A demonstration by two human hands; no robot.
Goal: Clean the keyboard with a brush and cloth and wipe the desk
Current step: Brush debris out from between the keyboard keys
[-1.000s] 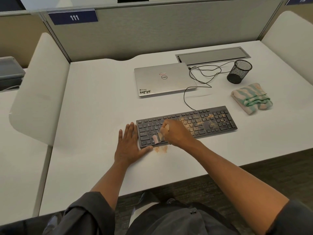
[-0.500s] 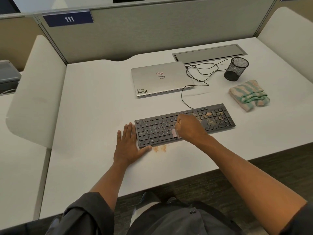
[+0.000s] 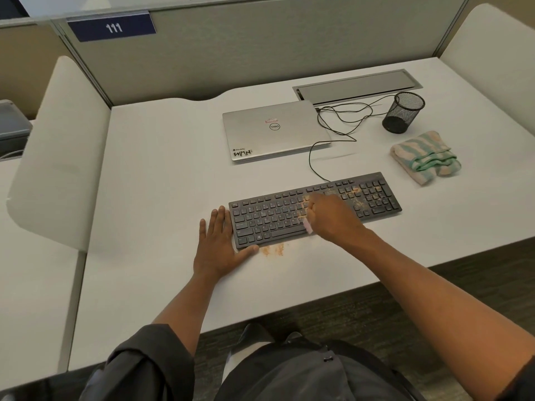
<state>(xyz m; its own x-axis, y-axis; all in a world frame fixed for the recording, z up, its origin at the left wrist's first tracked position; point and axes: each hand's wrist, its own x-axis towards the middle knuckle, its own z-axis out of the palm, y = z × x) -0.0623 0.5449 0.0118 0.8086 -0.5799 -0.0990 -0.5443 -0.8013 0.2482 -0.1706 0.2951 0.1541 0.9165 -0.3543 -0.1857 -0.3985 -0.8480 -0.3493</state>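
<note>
sign (image 3: pixel 113 26) reads "111"; laptop (image 3: pixel 275 131) w/ dell logo, "wmn" sticker

A closed silver laptop (image 3: pixel 275 131) lies up and slightly left of where the brush is gripped, well apart from it, lid down with a round logo in the middle and a black-and-white sticker at its near left corner. A thin black cable (image 3: pixel 333 125) loops to the right of the laptop, up and right of the grip. Further up and right stands a black mesh pen cup (image 3: pixel 403 112), upright, just in front of a long grey metal cable hatch (image 3: pixel 357 85) set flush near the back edge. Far up and left of the grip, a blue sign (image 3: pixel 112 26) reading 111 sits on the grey partition (image 3: pixel 275 44). A white side divider (image 3: pixel 60 157) stands far left.
</note>
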